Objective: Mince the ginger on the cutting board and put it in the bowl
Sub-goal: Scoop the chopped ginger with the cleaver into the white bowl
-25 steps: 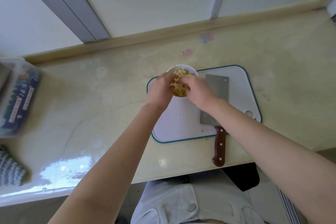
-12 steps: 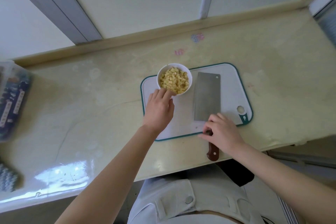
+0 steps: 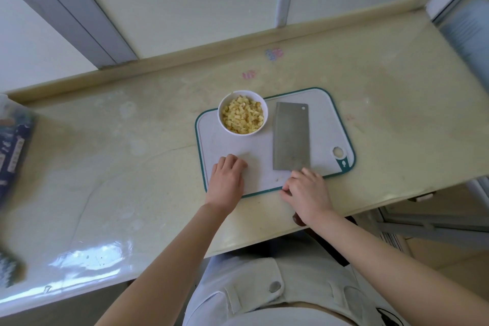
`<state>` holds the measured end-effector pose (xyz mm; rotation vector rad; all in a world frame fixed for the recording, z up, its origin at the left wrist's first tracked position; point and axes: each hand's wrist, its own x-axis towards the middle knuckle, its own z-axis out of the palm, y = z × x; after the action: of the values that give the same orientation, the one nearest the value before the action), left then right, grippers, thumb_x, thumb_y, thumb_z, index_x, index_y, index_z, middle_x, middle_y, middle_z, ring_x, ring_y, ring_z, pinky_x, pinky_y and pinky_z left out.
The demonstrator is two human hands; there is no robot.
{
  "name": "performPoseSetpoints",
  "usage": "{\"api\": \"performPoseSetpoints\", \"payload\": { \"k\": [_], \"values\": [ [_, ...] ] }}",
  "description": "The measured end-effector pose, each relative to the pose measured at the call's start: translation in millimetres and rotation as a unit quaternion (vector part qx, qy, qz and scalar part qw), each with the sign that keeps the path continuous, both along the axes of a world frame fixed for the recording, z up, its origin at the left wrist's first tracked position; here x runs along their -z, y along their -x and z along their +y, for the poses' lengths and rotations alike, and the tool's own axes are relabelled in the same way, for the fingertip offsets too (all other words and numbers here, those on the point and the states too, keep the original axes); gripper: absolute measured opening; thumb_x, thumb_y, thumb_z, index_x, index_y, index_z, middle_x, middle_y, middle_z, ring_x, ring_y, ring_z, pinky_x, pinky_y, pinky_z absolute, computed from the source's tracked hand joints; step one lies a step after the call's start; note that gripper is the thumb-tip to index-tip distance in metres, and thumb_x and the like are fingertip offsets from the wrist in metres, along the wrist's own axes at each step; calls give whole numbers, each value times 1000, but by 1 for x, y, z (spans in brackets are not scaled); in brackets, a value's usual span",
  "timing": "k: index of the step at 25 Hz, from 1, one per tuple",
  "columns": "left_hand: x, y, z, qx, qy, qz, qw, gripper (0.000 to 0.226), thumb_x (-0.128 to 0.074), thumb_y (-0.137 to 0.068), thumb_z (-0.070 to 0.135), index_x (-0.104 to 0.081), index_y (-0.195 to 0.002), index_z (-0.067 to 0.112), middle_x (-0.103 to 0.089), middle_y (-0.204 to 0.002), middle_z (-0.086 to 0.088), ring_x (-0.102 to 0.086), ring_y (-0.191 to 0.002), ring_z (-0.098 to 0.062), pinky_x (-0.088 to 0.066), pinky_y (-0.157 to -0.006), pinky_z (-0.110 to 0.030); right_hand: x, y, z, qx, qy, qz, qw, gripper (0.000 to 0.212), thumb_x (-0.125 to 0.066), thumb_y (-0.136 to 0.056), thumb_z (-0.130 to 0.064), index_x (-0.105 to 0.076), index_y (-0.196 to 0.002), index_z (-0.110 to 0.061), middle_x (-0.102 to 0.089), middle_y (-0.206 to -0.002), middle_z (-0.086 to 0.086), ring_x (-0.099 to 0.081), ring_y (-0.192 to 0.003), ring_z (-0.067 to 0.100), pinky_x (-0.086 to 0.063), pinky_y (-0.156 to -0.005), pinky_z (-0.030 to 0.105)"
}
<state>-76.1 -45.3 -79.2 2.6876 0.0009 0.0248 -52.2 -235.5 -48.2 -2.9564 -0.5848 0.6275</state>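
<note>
A small white bowl [image 3: 242,115], heaped with pale yellow diced ginger [image 3: 243,118], stands on the far left corner of the white, teal-rimmed cutting board [image 3: 325,124]. A steel cleaver [image 3: 291,136] lies flat on the board to the right of the bowl, blade pointing away from me. My left hand [image 3: 226,180] rests on the board's near left part, fingers loosely curled and holding nothing. My right hand [image 3: 308,193] lies over the cleaver's wooden handle at the board's near edge, fingers curled round it. Only the handle's end [image 3: 297,219] shows.
The board sits on a pale yellow counter [image 3: 132,153] under a window sill. A blurred blue packet [image 3: 10,151] lies at the counter's left edge. The counter's near edge runs just behind my wrists.
Both hands left the bowl. The left one drew back towards me onto the near part of the board. The right one went to the cleaver's handle and stays there.
</note>
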Motion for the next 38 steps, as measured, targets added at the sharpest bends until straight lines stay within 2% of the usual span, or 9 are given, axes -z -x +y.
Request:
{"api": "performPoseSetpoints", "payload": {
  "k": [4, 8, 12, 14, 18, 23, 28, 31, 38],
  "values": [
    [3, 7, 0, -7, 20, 12, 1000, 30, -55, -76, -8, -63, -101, 6, -56, -100, -11, -51, -90, -30, -44, -79, -36, 2, 4, 0, 7, -35, 3, 999, 24, -49, -98, -32, -71, -102, -22, -60, -109, -7, -48, -107, 17, -36, -85, 29],
    [7, 9, 4, -2, 30, 27, 999, 31, -52, -82, -4, -62, -110, 6, -56, -110, -10, -50, -102, -29, -41, -90, -34, -12, -17, 6, 58, -197, -40, 978, 18, -66, -91, -27, -72, -83, -12, -59, -87, 1, -57, -84, 21, -43, -69, 32],
    [4, 11, 7, 15, 38, 31, 999, 30, -48, -85, -1, -60, -112, 4, -56, -112, -12, -51, -103, -31, -44, -91, -37, -35, -68, 48, 83, -263, -96, 956, 20, -63, -94, -26, -70, -88, -8, -62, -93, 6, -57, -82, 23, -38, -64, 31],
    [1, 8, 7, -10, 47, 45, 998, 29, -49, -88, 0, -57, -116, 3, -54, -111, -13, -50, -104, -30, -43, -91, -36, -40, -88, 66, 70, -238, -96, 964, 20, -55, -98, -22, -69, -99, -8, -61, -106, 7, -58, -93, 25, -43, -71, 33],
    [-5, -15, 7, -112, 96, 88, 985, 25, -61, -87, 12, -60, -110, 2, -54, -107, -12, -48, -105, -27, -38, -88, -29, -40, -101, 76, -71, -58, -62, 994, 34, -43, -97, -3, -58, -127, -7, -45, -133, 13, -43, -122, 30, -43, -94, 39],
    [-9, -29, 5, -127, 77, 108, 983, 15, -60, -88, 15, -64, -97, 4, -57, -97, -10, -51, -97, -25, -39, -75, -29, -35, -94, 67, -129, -22, -95, 987, 36, -45, -92, 2, -56, -127, -4, -44, -131, 14, -41, -121, 30, -41, -92, 38],
    [-12, -37, 5, -105, 23, 144, 984, 20, -46, -92, 13, -61, -90, 0, -56, -93, -14, -54, -90, -28, -40, -72, -33, -25, -97, 63, -173, -54, -125, 975, 26, -57, -82, 10, -66, -105, 3, -54, -111, 19, -52, -105, 35, -35, -70, 38],
    [-18, -38, 7, -83, 0, 180, 980, 20, -44, -93, 15, -57, -90, 1, -55, -94, -14, -54, -89, -28, -39, -73, -32, -25, -100, 62, -217, -54, -149, 963, 30, -85, -43, 11, -69, -63, -3, -58, -71, 13, -59, -65, 31, -36, -47, 29],
    [-60, -59, 5, -98, 56, -73, 991, 13, -51, -93, 14, -58, -92, 3, -56, -91, -11, -51, -82, -24, -39, -65, -31, -23, -96, 51, -262, -47, -120, 956, 32, -93, -40, 0, -69, -56, -13, -56, -65, 4, -54, -50, 20, -24, -41, 19]
  ]
}}
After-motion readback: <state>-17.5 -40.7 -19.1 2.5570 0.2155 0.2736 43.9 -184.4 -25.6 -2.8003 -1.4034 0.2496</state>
